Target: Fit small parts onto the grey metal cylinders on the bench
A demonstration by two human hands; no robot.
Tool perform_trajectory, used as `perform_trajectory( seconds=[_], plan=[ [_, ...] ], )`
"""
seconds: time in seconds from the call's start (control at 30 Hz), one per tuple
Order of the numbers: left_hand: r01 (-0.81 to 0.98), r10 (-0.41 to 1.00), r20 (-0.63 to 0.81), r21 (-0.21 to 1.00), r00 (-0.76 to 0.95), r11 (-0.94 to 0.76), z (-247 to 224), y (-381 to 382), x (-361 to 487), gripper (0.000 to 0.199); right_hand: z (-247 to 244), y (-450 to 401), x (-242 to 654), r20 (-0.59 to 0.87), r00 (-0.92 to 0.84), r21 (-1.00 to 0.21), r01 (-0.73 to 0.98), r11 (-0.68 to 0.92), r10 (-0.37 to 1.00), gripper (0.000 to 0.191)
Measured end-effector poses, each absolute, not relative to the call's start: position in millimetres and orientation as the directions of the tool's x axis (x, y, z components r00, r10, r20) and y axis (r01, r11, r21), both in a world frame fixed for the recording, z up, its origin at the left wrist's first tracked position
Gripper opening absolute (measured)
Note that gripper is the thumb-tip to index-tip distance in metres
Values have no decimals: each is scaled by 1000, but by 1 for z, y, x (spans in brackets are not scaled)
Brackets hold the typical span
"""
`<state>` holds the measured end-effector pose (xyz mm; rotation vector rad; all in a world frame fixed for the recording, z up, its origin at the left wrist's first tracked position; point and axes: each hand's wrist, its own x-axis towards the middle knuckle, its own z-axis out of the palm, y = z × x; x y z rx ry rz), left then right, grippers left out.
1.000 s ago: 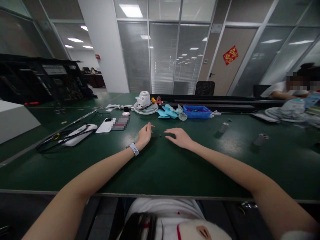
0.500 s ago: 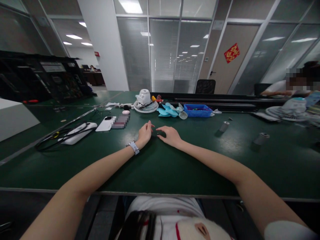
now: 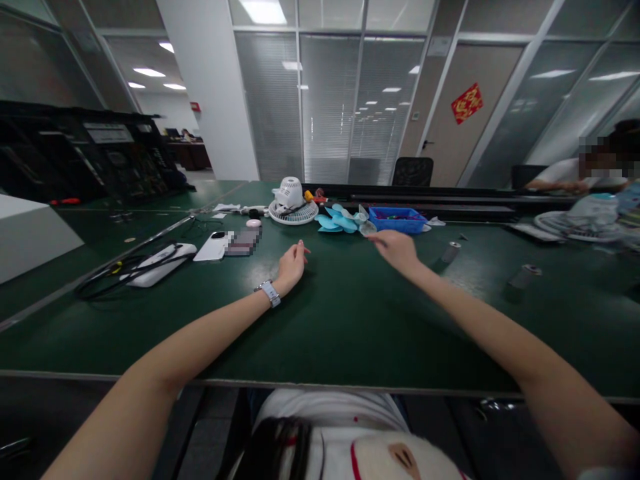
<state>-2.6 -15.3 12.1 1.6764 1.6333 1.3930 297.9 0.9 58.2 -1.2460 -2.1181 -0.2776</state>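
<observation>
Here, over the smooth table (image 3: pixel 325 333), our left hand (image 3: pixel 291 268) lies side-on, fingers loosely bent and parted. Our right hand (image 3: pixel 399 251) points to ten o'clock, fingertips together, whether on anything we cannot tell. Beyond it sit petal-shaped blue blades (image 3: pixel 334 222) at ten and a rectangular plastic tray (image 3: pixel 411 227) at twelve.

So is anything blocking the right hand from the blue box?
Nothing visible stands between the right hand and the blue box. The nearest other thing, a see-through piece, lies off to the box's left.
</observation>
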Motion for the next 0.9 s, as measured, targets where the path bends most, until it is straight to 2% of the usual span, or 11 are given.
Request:
perform_trajectory(
  seconds=[0.07,0.13,0.23,0.4,0.57,0.7,0.9],
  plan=[
    [499,917,357,836,-179,-228,12,-15,-3,59,67,10,362,704,-106,-123,956,268,702,31],
    [503,917,357,834,-178,-227,11,-15,-3,59,67,15,419,711,140,-180,984,-15,689,32],
    [504,916,364,831,-170,-237,11,-15,-4,60,54,14,470,645,331,-245,943,-223,689,30],
    [503,919,362,829,-154,-243,10,-15,-4,61,41,13,479,640,408,-355,909,-220,651,26],
    [492,921,361,835,-146,-249,9,-14,-4,61,42,19,467,626,356,-312,930,-196,694,26],
    [494,917,369,832,-153,-252,8,-13,-3,61,40,18,465,672,341,-273,939,-208,658,26],
    [489,916,376,831,-143,-265,8,-13,-3,60,41,17,467,678,337,-277,940,-197,654,26]
  ],
)
